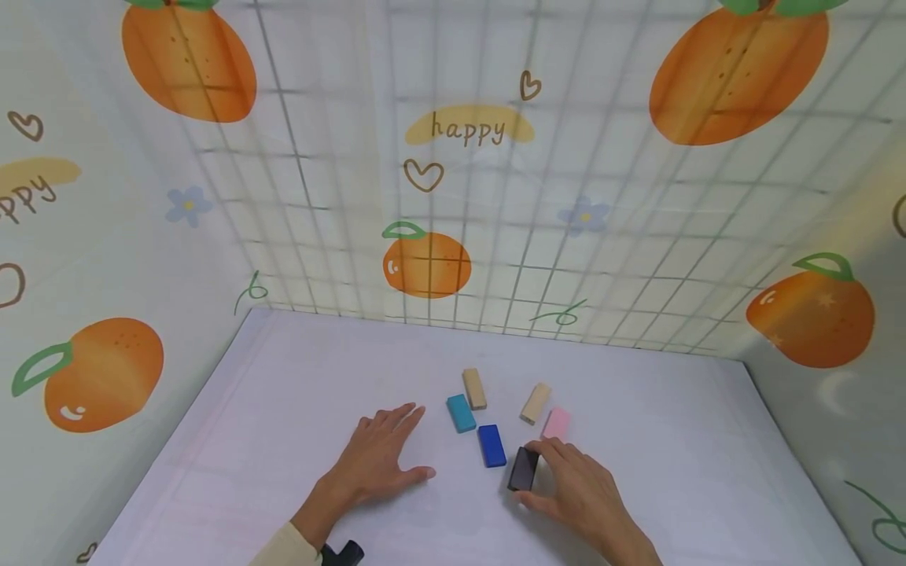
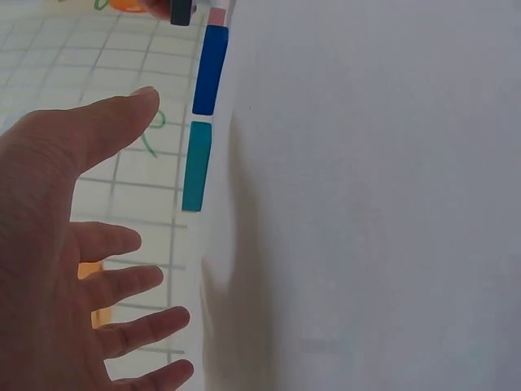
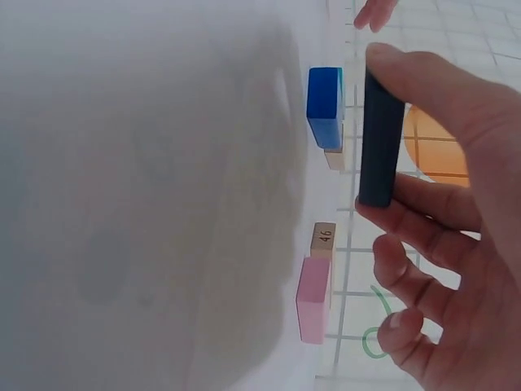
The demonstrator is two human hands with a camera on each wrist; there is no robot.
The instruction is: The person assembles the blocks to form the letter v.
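Observation:
My right hand [image 1: 576, 487] pinches a black block [image 1: 524, 469] by its two ends, thumb at one and a finger at the other. In the right wrist view the block [image 3: 380, 142] is held over the white tabletop. Just left of it lies a dark blue block [image 1: 491, 446], with a teal block [image 1: 461, 413] beyond. A pink block [image 1: 556, 423] lies past my right fingertips, beside a plain wooden block [image 1: 535, 403]. Another wooden block [image 1: 475, 389] rests behind the teal one. Left of the blocks, my left hand [image 1: 382, 456] is spread with straight fingers, holding nothing.
The white tabletop [image 1: 248, 440] meets a printed cloth wall [image 1: 453, 196] over a wire grid at the back, with cloth on both sides. A black object [image 1: 344, 553] shows by the left wrist. One wooden block's end [image 3: 324, 236] bears the number 46.

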